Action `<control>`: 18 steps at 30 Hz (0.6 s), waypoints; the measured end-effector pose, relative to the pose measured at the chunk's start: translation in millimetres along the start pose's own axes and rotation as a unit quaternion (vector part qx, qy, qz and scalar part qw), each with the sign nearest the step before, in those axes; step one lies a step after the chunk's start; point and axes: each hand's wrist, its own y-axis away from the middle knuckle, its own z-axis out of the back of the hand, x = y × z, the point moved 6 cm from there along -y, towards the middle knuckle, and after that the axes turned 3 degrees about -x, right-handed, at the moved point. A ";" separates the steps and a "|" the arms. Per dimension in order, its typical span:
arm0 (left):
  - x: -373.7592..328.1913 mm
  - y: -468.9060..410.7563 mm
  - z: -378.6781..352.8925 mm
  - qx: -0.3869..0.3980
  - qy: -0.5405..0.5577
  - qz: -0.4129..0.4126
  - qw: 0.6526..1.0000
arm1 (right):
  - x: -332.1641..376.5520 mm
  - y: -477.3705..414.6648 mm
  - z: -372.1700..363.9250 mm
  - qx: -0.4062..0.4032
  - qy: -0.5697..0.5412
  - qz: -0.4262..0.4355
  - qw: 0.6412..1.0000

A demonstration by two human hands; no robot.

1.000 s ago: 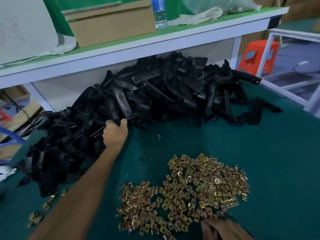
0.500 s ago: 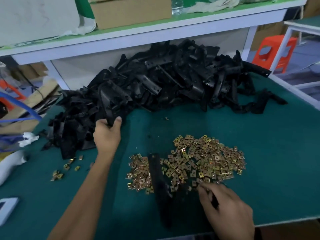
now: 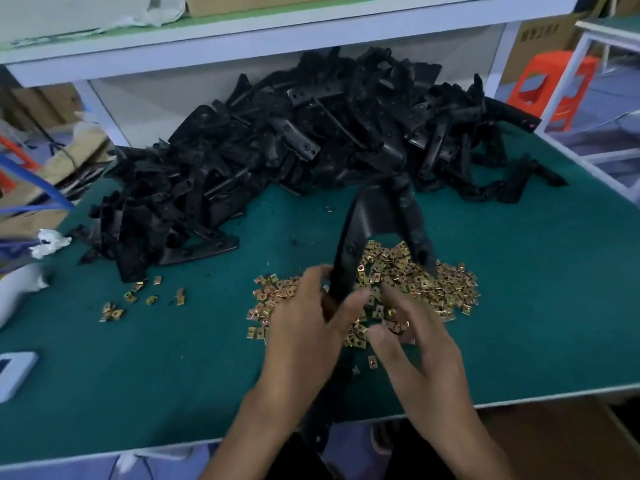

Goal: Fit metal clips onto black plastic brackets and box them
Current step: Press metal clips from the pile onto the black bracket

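1. Bracket [image 3: 367,216]: black, forked, held up over the green counter [image 3: 536,306] in front of the person. One leg runs down into the left hand. The other leg ends free just above the clip pile.
2. Left hand [image 3: 301,327]: fingers [image 3: 313,273] and thumb are wrapped round the lower leg of the bracket, gripping it.
3. Right hand [image 3: 415,355]: just beside the left hand, low over the near edge of the clip pile. Its fingers [image 3: 394,296] curl toward the thumb. Too blurred to tell if a clip is pinched.
4. Clip pile [image 3: 436,282]: small brass-coloured square metal clips spread flat on the counter, centre-right, partly hidden by both hands.
5. Loose clips [image 3: 138,299]: a few lie on the counter to the left, near the front edge of the bracket pile and well apart from the clip pile.
6. Bracket pile [image 3: 311,140]: big heap of black plastic brackets along the back of the counter, below the shelf.
7. Shelf [image 3: 277,36]: white frame with a green top, above the back of the counter. A cardboard box [image 3: 256,1] sits on it, cropped by the top edge.
8. Stool [image 3: 550,84]: orange plastic, beyond the counter at far right.
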 end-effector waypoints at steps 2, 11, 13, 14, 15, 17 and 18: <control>-17.2 14.8 -11.5 0.057 -0.013 -0.046 0.997 | 16.0 -10.4 -6.2 0.038 -0.129 -0.018 0.991; 1.3 76.1 -2.6 0.131 -0.206 -0.030 0.969 | -6.4 -20.9 26.0 -0.042 -0.029 -0.066 0.997; -1.2 80.7 0.7 0.101 -0.209 -0.065 0.971 | -21.1 -16.7 30.7 -0.045 0.013 -0.084 0.995; -2.5 80.6 2.2 0.100 -0.218 -0.070 0.968 | -26.1 -15.4 31.6 -0.051 0.013 -0.089 0.995; -5.6 79.4 4.0 0.116 -0.243 -0.051 0.962 | -29.5 -14.0 31.6 -0.057 0.012 -0.091 0.994; -4.2 78.9 12.3 0.150 -0.252 -0.019 0.956 | -34.6 -12.0 30.9 -0.064 0.023 -0.093 0.993; -5.7 76.4 24.3 0.121 -0.217 -0.026 0.968 | -37.1 -11.5 29.9 -0.063 0.022 -0.096 0.993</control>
